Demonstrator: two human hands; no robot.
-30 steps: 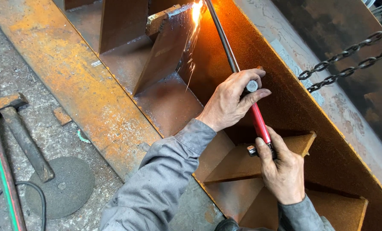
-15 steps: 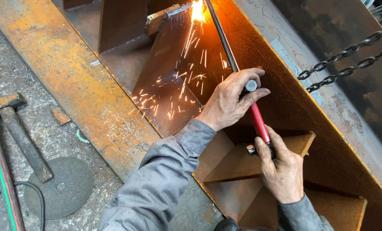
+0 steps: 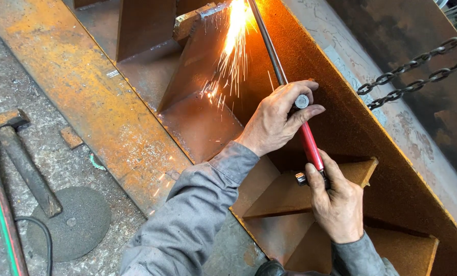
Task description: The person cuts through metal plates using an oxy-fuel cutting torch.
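Note:
A cutting torch [image 3: 310,145] with a red handle and a long metal tube [image 3: 268,43] reaches up to a rusty steel stiffener plate [image 3: 198,71]. Bright sparks [image 3: 233,46] pour down from its tip at the top of the view. My left hand [image 3: 279,117] grips the torch at the front of the handle, fingers around a round valve knob. My right hand [image 3: 336,202] holds the red handle's rear end, thumb on a small valve. Both sleeves are grey.
The work is a large rusty steel beam [image 3: 85,87] with several triangular stiffeners [image 3: 300,191]. A hammer [image 3: 24,163] and a grey grinding disc [image 3: 70,222] lie on the floor at left, beside hoses [image 3: 3,225]. Two chains [image 3: 417,71] hang at upper right.
The spark shower has narrowed from a wide spray across the plate to a dense stream falling straight below the tip. Both hands keep their grip and place.

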